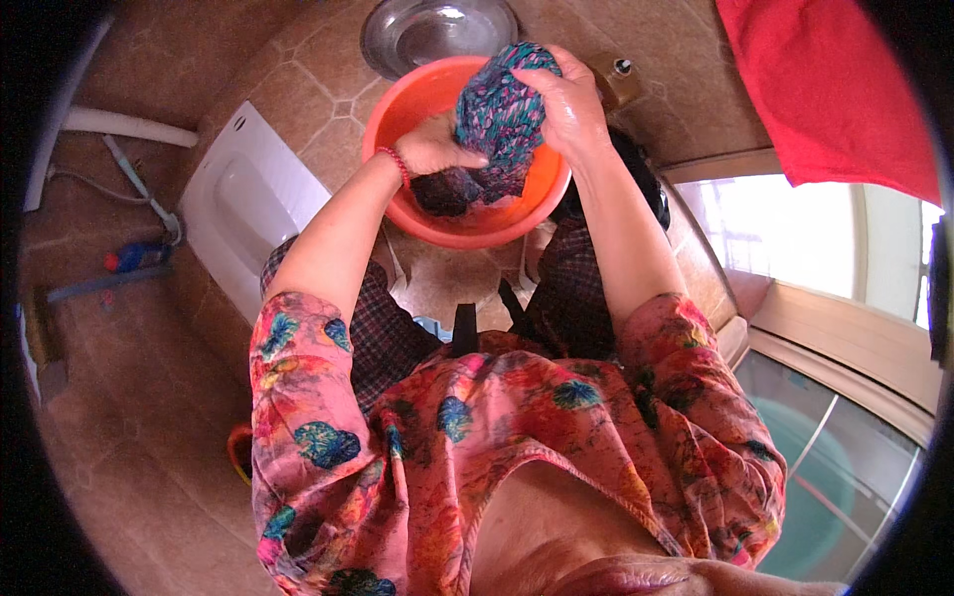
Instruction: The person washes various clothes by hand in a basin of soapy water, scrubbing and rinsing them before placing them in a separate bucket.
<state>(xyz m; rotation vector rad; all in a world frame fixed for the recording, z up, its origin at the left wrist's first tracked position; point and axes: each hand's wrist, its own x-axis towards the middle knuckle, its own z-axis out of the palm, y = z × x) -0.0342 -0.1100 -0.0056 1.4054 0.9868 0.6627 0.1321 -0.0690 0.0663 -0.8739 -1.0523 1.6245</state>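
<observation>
A wet patterned cloth [501, 112], teal, pink and dark, is bunched between my two hands over an orange plastic basin [477, 237]. My right hand [574, 104] grips its upper right side, the thumb pressed on top. Lower down, my left hand [440, 145], with a red bead bracelet at the wrist, holds the cloth's left edge; the fingers are partly hidden behind it. The cloth's darker lower part [447, 192] hangs down inside the basin. What lies beneath the cloth is hidden.
Beyond the orange basin a round metal basin [440, 33] sits on the tiled floor [305, 82]. To the left is a white squat toilet [246, 179], with a blue bottle [145, 256] farther left. A red cloth [835, 89] hangs at the upper right, near a bright window [790, 231].
</observation>
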